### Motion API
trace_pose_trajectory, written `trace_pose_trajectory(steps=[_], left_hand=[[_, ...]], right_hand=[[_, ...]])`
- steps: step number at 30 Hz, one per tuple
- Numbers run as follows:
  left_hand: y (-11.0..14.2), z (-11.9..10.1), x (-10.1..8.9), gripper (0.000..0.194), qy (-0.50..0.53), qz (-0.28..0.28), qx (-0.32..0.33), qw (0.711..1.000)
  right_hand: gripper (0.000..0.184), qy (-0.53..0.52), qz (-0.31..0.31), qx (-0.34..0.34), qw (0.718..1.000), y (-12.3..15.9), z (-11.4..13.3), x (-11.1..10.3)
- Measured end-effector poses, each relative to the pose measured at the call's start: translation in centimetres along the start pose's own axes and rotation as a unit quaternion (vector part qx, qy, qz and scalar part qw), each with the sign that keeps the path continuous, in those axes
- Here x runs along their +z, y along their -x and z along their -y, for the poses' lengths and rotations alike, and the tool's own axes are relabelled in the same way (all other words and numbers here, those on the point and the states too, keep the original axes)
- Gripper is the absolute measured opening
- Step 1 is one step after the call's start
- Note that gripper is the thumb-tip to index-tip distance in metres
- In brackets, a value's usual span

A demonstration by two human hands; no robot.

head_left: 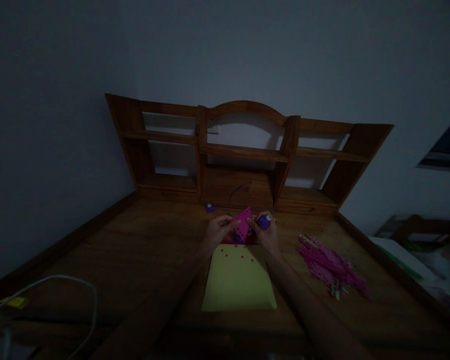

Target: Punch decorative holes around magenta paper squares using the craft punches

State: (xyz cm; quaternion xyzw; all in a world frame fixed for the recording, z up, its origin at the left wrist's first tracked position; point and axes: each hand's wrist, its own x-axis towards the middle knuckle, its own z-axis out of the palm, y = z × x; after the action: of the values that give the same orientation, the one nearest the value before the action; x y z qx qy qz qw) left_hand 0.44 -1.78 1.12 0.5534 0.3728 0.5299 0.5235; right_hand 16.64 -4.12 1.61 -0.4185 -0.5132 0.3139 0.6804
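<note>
My left hand [218, 231] pinches the left side of a pink piece of folded paper [242, 224] dotted with holes, its point standing up. My right hand [269, 236] is closed around a small purple paper punch [263, 221], and its thumb touches the paper's right edge. Just below both hands lies a pale yellow sheet [240, 285] with several small pink dots near its top edge. Behind the paper, partly hidden, is a dark red container [252, 239] with small purple items in it.
Another small purple punch [209, 208] stands at the back of the wooden desk [153, 250]. A heap of pink paper strips [332, 267] lies to the right. A white cable [73, 279] and a yellow object [17, 302] are at front left. A wooden shelf unit [243, 150] rises behind.
</note>
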Motion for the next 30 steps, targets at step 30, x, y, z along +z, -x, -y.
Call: trace_pose_trajectory(steps=[30], left_hand=[[-0.2,0.2,-0.2,0.029,-0.001,0.029,0.010,1.000]], right_hand=[[0.027,0.036,0.114,-0.017,0.993,0.9,-1.1,0.5]])
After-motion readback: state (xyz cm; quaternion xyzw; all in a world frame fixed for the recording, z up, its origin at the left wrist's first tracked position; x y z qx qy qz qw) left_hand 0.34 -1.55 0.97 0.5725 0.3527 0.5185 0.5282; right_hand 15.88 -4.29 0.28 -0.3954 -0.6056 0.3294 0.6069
